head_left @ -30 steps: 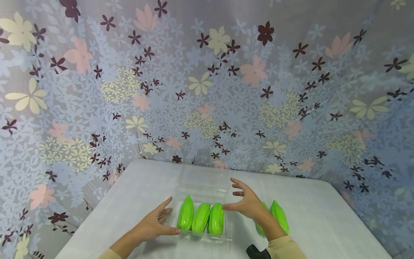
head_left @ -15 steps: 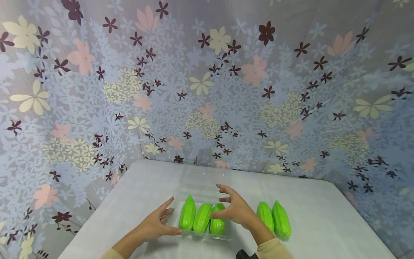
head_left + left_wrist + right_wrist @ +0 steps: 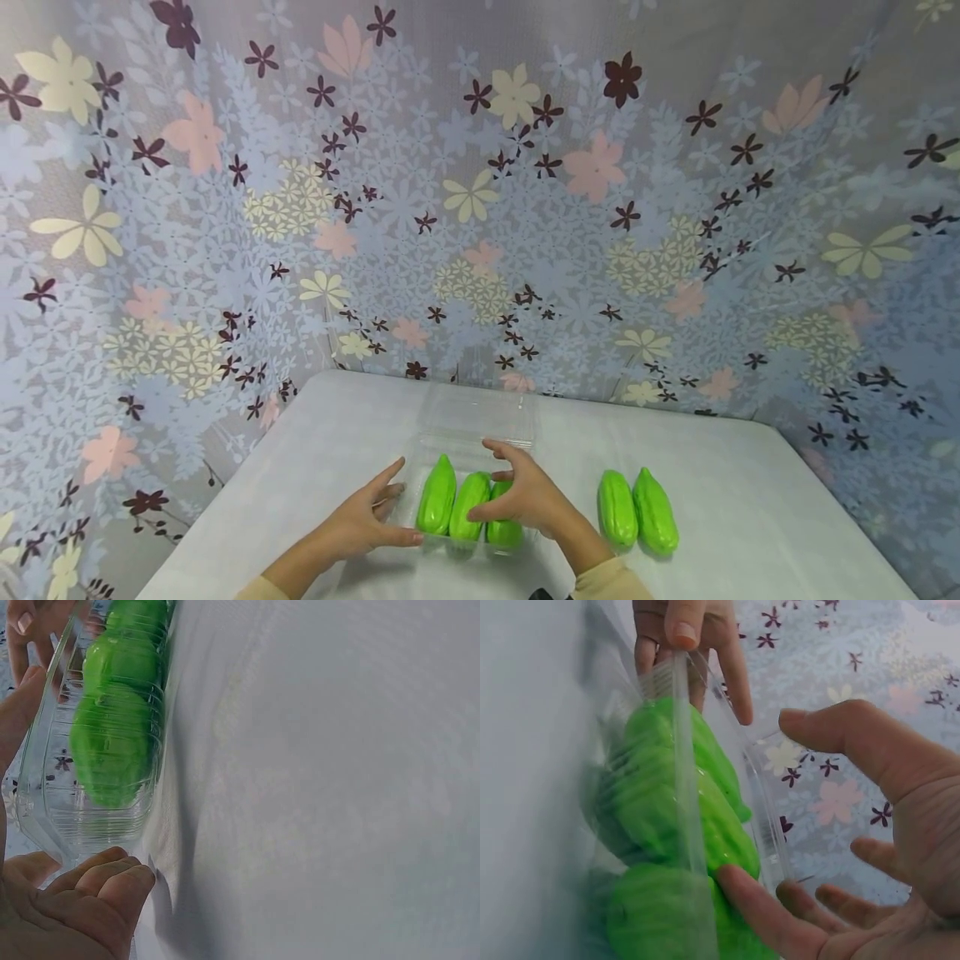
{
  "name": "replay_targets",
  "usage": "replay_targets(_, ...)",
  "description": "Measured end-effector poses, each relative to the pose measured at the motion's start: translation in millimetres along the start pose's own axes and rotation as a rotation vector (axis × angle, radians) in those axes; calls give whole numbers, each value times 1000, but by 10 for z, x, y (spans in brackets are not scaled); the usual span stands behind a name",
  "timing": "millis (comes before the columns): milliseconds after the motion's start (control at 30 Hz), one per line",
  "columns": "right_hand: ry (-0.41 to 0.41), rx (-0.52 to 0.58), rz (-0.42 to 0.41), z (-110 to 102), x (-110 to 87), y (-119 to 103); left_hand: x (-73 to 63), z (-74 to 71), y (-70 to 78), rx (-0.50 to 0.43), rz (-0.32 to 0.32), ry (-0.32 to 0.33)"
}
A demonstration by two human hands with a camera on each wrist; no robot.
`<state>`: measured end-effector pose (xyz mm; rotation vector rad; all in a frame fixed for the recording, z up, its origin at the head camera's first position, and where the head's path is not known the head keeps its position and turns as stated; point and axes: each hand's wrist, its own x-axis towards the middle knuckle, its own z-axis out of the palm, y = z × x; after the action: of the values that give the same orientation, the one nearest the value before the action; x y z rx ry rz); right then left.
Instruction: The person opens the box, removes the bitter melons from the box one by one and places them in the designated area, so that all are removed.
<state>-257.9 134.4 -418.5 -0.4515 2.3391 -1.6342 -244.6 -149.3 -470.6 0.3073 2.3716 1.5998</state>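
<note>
A clear plastic box (image 3: 517,546) stands on the table with its hinged lid (image 3: 480,412) laid back. Inside, side by side, lie three bright green, ridged toy gourds: the left one (image 3: 437,500), the middle one (image 3: 467,500) and the right one (image 3: 504,535). My left hand (image 3: 356,521) is around the box's left end, thumb at the near rim and relaxed fingers beside the end wall. My right hand (image 3: 528,496) hovers over the box's right side with spread fingers. In the right wrist view, one fingertip (image 3: 731,877) overlaps the gourds; the hand partly hides the right gourd in the head view.
Two more green gourds, one (image 3: 618,508) beside the other (image 3: 655,512), lie on the table to the right of the box. The table has a white cover (image 3: 750,500). A floral curtain (image 3: 480,208) hangs behind its far edge.
My right hand has moved left, from the box's right edge to above the right gourd and its thumb over the middle one. My left hand has stayed at the box's left end.
</note>
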Motion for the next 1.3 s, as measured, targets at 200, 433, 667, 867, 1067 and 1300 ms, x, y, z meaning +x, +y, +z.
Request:
replay_targets(200, 60, -239, 21, 141, 45, -47, -9, -10, -12, -17, 2, -7)
replay_targets(433, 85, -437, 54, 363, 110, -36, -5, 9, -30, 0, 13, -17)
replay_targets(667, 151, -442, 40, 449, 143, 49, 12, 28, -25, 10, 21, -33)
replay_targets(867, 152, -454, 28, 502, 181, 108, 10, 21, -5, -4, 25, -35)
replay_targets(1067, 172, -341, 56, 504, 177, 92, 4, -4, 6, -12, 22, -40)
replay_targets(1300, 183, -192, 43, 477, 154, 49, -3, -33, -8, -4, 26, -30)
